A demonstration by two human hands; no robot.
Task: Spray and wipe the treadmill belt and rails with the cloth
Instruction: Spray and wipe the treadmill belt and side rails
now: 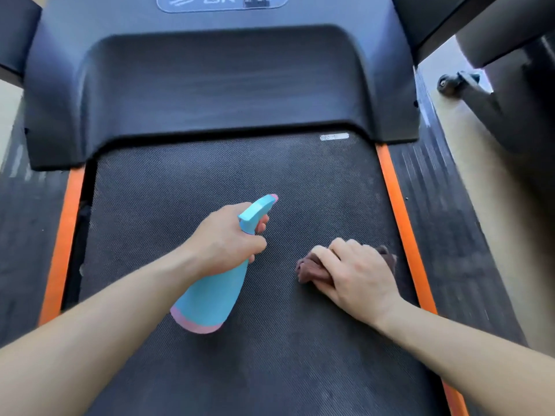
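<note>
Cloth (pixel 309 267) bunched on belt (pixel 210 163) under right hand (pixel 360 274) — fingers (pixel 336 250) curled over it, left hand (pixel 222 238) gripping spray bottle (pixel 210 298)

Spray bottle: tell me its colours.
The spray bottle is light blue with pink base and nozzle tip; head view.

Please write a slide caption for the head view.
The left hand holds a blue spray bottle over the treadmill belt while the right hand grips a brown cloth on it.

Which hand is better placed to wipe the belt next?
Right. The right hand holds the brown cloth down on the treadmill belt, near the right orange rail. The left hand grips the blue spray bottle, so it is not free to wipe.
</note>
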